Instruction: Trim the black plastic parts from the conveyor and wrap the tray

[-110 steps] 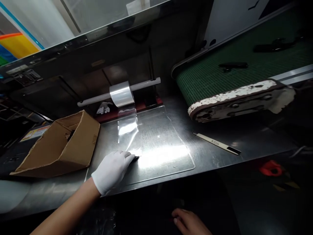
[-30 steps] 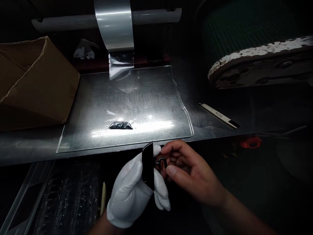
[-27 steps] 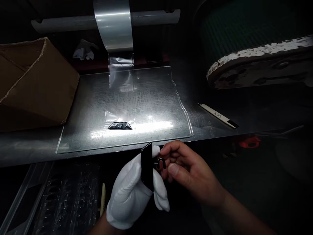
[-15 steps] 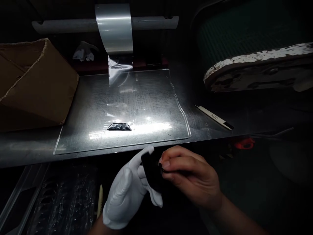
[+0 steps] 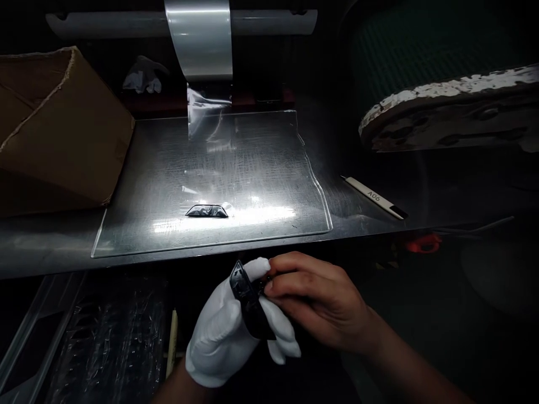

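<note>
My left hand (image 5: pixel 221 336), in a white glove, is closed round a black glossy plastic part (image 5: pixel 248 303) just below the bench's front edge. The part is long and narrow, tilted, with a shiny face toward me. My right hand (image 5: pixel 318 300) is bare. Its fingers are pinched together close behind the part, by the gloved fingertips; what lies between them is dark and too small to name. A small black trapezoid piece of film (image 5: pixel 207 211) lies on the clear sheet (image 5: pixel 269 163) on the bench.
At the left stands an open cardboard box (image 5: pixel 80 134). A strip of clear film (image 5: pixel 200 45) hangs from a white rod (image 5: pixel 273 23) at the back. A pale pen-like tool (image 5: pixel 374 196) lies at right, below a green belt machine (image 5: pixel 446 90). Clear plastic trays (image 5: pixel 109 336) sit lower left.
My left hand has turned the black part so its glossy face shows, and its fingers have curled round it. My right hand has moved slightly left against it. The view has tilted down a little.
</note>
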Demonstrator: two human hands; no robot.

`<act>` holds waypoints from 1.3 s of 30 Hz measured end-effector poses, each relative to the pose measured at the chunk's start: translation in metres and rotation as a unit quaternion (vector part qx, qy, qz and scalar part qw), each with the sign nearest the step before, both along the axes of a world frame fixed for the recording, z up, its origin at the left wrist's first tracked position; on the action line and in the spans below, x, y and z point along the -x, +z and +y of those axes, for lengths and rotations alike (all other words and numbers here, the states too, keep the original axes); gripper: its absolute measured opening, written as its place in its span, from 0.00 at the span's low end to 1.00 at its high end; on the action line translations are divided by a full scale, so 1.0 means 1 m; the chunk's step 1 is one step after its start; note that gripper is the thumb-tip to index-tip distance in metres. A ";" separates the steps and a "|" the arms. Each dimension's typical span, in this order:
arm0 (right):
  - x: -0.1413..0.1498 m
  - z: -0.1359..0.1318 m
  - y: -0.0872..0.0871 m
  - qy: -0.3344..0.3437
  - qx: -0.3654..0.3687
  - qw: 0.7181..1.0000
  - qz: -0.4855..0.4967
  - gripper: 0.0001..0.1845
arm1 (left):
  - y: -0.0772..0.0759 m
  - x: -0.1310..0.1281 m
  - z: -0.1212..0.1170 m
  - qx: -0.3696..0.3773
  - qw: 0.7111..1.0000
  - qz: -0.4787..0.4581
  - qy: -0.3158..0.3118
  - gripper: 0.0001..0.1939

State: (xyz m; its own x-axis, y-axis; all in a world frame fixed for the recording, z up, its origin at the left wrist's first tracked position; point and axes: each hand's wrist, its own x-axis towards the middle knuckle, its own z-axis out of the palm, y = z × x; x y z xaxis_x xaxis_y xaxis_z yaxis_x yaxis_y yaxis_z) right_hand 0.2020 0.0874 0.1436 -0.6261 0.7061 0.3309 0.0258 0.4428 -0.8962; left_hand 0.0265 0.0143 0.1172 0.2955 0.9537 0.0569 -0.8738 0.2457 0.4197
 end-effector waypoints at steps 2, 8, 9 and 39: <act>0.001 -0.001 0.001 -0.010 0.023 1.000 0.001 0.20 | -0.001 -0.001 0.000 0.008 1.000 -0.005 0.008 0.24; 0.007 0.000 0.007 -0.014 0.253 0.967 0.003 0.12 | -0.003 0.003 0.000 0.011 1.000 0.001 0.008 0.23; 0.008 0.001 0.008 -0.007 0.283 0.959 -0.004 0.09 | -0.003 0.004 0.000 0.006 1.000 0.003 0.010 0.23; 0.024 0.006 0.013 -0.032 0.037 0.988 -0.149 0.07 | 0.008 0.023 -0.002 0.139 0.918 0.358 0.097 0.16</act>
